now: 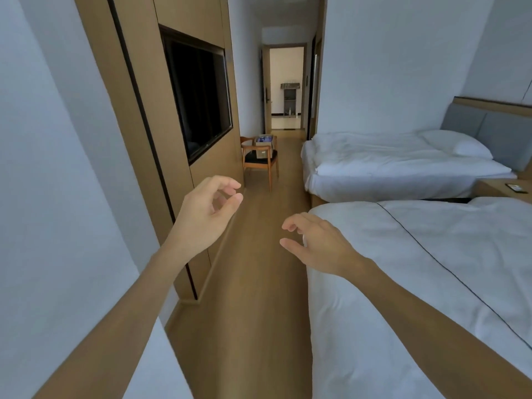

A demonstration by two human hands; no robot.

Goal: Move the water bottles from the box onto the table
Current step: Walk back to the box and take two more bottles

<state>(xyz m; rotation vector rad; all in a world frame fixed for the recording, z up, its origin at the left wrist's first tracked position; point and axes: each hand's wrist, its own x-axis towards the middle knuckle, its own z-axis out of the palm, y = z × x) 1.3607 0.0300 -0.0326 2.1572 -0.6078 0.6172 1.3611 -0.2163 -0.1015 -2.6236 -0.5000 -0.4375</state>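
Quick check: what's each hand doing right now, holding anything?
Left hand: open, fingers loosely curled, holding nothing.
Right hand: open, fingers loosely curled, holding nothing.

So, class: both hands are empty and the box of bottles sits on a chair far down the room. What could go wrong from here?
1. The box sits on the chair seat, apparently near its edge; pulling bottles out could tip it.
2. No table is clearly in view, so the set-down place is uncertain.
3. The aisle between the near bed and the wall panel is narrow; a carried load might bump either. The left hand and right hand hold nothing.
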